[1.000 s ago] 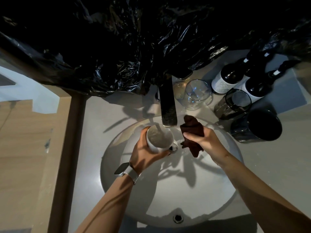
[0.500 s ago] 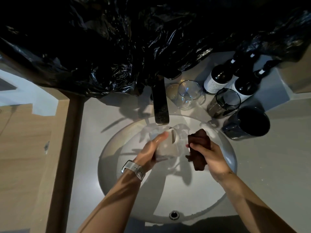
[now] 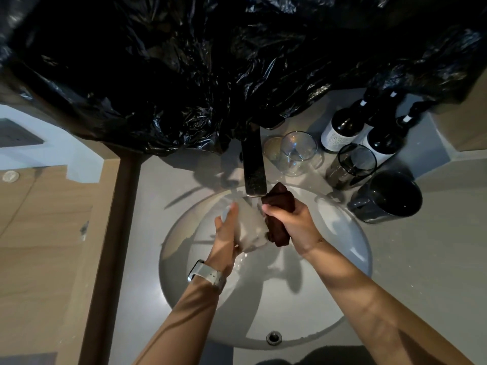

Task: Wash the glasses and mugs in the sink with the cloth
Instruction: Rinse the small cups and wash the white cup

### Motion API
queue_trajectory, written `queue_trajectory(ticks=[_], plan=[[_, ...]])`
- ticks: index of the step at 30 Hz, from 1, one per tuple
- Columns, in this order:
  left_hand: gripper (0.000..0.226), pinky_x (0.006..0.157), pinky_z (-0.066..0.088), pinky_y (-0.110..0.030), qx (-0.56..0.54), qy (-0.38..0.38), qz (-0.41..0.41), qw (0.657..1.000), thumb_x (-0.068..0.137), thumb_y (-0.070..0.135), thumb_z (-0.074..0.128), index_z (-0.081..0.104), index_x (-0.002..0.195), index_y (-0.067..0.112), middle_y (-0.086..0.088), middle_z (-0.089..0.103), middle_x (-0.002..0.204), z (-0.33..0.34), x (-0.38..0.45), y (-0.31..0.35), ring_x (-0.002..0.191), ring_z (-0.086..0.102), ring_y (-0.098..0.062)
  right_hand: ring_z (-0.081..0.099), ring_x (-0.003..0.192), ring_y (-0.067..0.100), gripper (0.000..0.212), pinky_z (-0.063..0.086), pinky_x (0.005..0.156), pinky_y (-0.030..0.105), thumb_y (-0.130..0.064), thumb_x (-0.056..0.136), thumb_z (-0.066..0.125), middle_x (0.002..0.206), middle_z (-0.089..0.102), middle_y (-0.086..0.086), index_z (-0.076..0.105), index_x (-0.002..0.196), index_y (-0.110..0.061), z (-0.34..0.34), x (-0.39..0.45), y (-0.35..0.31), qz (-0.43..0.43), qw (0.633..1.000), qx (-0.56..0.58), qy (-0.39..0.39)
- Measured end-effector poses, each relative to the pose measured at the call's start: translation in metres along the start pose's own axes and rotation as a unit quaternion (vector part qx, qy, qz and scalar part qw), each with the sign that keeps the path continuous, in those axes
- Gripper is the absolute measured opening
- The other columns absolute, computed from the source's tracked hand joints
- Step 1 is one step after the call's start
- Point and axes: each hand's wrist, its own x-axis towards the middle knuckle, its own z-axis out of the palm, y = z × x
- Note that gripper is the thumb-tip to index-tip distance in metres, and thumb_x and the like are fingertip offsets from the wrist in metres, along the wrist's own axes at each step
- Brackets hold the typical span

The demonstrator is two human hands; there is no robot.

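Over the round white sink (image 3: 342, 272), my left hand (image 3: 225, 238) grips a white mug (image 3: 250, 227), tipped on its side under the dark tap (image 3: 254, 167). Water runs from the tap onto the mug. My right hand (image 3: 292, 222) holds a dark brown cloth (image 3: 278, 204) pressed against the mug's right side. Behind the sink on the counter stand a clear glass (image 3: 297, 151), a smoky glass tumbler (image 3: 351, 165) and a black mug (image 3: 387, 197).
Two dark bottles (image 3: 342, 130) with white labels stand at the back right. Black plastic sheeting (image 3: 210, 69) hangs across the whole back, over the tap's base. A wooden edge (image 3: 110, 246) borders the counter on the left. The overflow hole (image 3: 274, 337) sits at the sink's near rim.
The mug went from upright and filling under the tap to tipped on its side. My right hand brought the cloth back up against the mug by the tap.
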Motion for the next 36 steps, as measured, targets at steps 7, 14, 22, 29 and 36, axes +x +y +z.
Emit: queue_trajectory(ticks=[7, 14, 22, 29, 36], plan=[[0.039, 0.066, 0.037, -0.026, 0.116, -0.027, 0.140, 0.983, 0.096, 0.025, 0.061, 0.047, 0.070, 0.000, -0.006, 0.048, 0.068, -0.021, -0.002, 0.013, 0.066, 0.047, -0.016, 0.057, 0.059, 0.016, 0.005, 0.048, 0.055, 0.025, -0.010, 0.084, 0.069, 0.071, 0.062, 0.008, 0.066, 0.082, -0.006, -0.012, 0.006, 0.002, 0.086, 0.993, 0.055, -0.060], [0.031, 0.057, 0.038, -0.012, 0.162, -0.057, 0.154, 0.973, 0.098, 0.016, 0.057, 0.049, 0.073, 0.000, -0.003, 0.045, 0.064, -0.012, -0.002, 0.013, 0.057, 0.044, -0.007, 0.062, 0.083, 0.015, 0.029, 0.047, 0.078, 0.023, -0.006, 0.084, 0.071, 0.093, 0.066, 0.004, 0.062, 0.112, -0.009, -0.019, 0.029, 0.008, -0.047, 0.988, -0.087, 0.118], [0.034, 0.053, 0.034, -0.013, 0.136, -0.035, 0.154, 0.978, 0.098, 0.017, 0.059, 0.047, 0.070, 0.000, -0.004, 0.038, 0.063, -0.008, -0.004, 0.016, 0.055, 0.038, -0.009, 0.053, 0.061, 0.018, 0.027, 0.043, 0.057, 0.030, -0.037, 0.102, 0.042, 0.074, 0.061, 0.003, 0.062, 0.113, -0.022, -0.013, 0.027, 0.005, -0.058, 0.955, -0.271, -0.108], [0.033, 0.057, 0.038, -0.017, 0.059, -0.009, 0.104, 0.993, 0.097, 0.015, 0.060, 0.046, 0.066, 0.012, 0.007, 0.047, 0.058, -0.008, -0.008, -0.006, 0.057, 0.045, -0.007, 0.057, 0.057, 0.009, 0.022, 0.045, 0.048, 0.020, -0.028, 0.097, 0.056, 0.076, 0.060, -0.001, 0.053, 0.117, -0.019, -0.005, 0.034, 0.000, 0.011, 0.935, -0.324, -0.145], [0.039, 0.088, 0.052, -0.041, -0.047, 0.008, 0.031, 0.998, 0.099, 0.031, 0.052, 0.065, 0.115, -0.002, -0.018, 0.071, 0.109, -0.010, -0.003, 0.008, 0.099, 0.066, -0.031, 0.050, 0.038, 0.010, 0.030, 0.043, 0.039, 0.017, -0.033, 0.099, 0.050, 0.054, 0.059, 0.005, 0.063, 0.085, -0.010, 0.014, 0.048, 0.005, 0.157, 0.974, 0.157, 0.041]])
